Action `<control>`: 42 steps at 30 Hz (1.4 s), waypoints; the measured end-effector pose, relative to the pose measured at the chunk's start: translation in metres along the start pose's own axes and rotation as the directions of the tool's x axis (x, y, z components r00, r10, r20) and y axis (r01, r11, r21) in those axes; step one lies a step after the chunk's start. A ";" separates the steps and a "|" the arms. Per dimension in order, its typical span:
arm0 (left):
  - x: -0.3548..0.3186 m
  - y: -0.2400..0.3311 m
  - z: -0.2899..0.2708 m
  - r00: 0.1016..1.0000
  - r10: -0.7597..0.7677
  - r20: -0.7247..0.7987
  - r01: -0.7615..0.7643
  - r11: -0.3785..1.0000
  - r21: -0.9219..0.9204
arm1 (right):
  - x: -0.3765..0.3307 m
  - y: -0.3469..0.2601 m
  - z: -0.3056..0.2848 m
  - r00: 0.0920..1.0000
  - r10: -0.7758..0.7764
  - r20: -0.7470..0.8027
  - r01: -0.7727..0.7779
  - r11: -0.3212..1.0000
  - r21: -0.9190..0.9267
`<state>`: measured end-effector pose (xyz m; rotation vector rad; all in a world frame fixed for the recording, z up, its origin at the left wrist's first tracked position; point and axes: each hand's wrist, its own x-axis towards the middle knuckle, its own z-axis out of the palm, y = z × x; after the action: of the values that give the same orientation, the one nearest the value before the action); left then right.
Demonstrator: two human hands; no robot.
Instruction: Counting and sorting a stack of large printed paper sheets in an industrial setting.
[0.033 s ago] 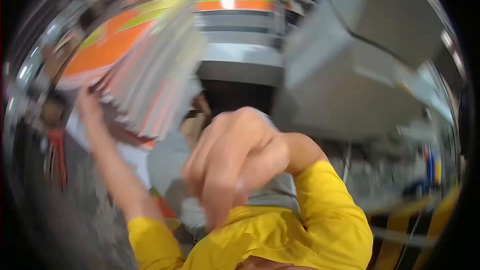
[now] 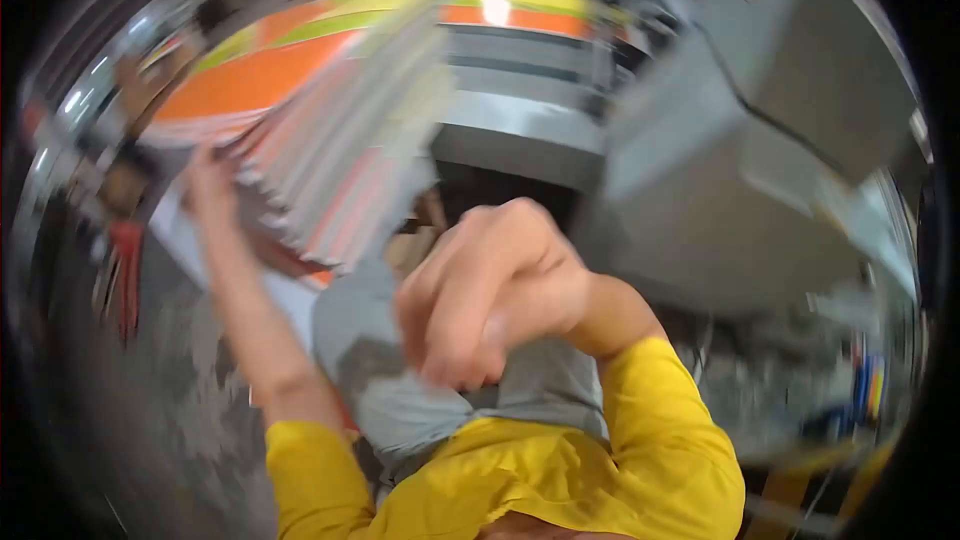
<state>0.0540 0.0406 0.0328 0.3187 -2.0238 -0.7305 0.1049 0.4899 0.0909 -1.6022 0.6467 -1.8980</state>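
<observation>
A thick stack of printed sheets (image 2: pixel 350 140), orange, yellow and green on top with white and pink layered edges, sits at the left. My left hand (image 2: pixel 208 180) touches its near left corner; the fingers are blurred and partly hidden by the sheets. Close to the camera, in front of my lap, my right hand (image 2: pixel 495 290) is closed, with curled fingers and the thumb pressed against them. Whatever it may hold is hidden inside, and it stays apart from the stack.
Behind the stack is a grey machine bed (image 2: pixel 520 110) with more orange and yellow printed sheets (image 2: pixel 540 15). A large grey machine housing (image 2: pixel 720 180) fills the right side. Red strips (image 2: pixel 126 280) hang at the far left.
The view has turned a little, so the stack and machine sit farther right in the picture. My right hand is slightly higher, its fingers more curled. My left hand stays at the stack's corner.
</observation>
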 end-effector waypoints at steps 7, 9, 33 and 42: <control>-0.041 0.107 0.021 0.860 -0.508 -0.046 0.351 0.654 -0.670 | 0.082 0.077 -0.068 0.894 -0.044 -0.446 -0.008 0.993 -0.115; -0.048 0.116 0.018 0.864 -0.499 -0.061 0.300 0.608 -0.735 | 0.097 0.088 -0.078 0.844 -0.144 -0.517 0.013 0.968 -0.249; -0.058 0.142 0.024 0.884 -0.468 -0.010 0.333 0.645 -0.688 | 0.143 0.156 -0.109 0.868 -0.466 -0.172 -0.016 0.320 -0.947; -0.059 0.137 0.026 0.891 -0.452 -0.039 0.313 0.676 -0.667 | 0.143 0.160 -0.113 0.880 -0.460 -0.122 -0.089 0.094 -0.992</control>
<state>0.0720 0.1869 0.0657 0.3928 -1.3940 -1.5513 -0.0061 0.2754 0.0648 -2.0187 2.5230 -2.0540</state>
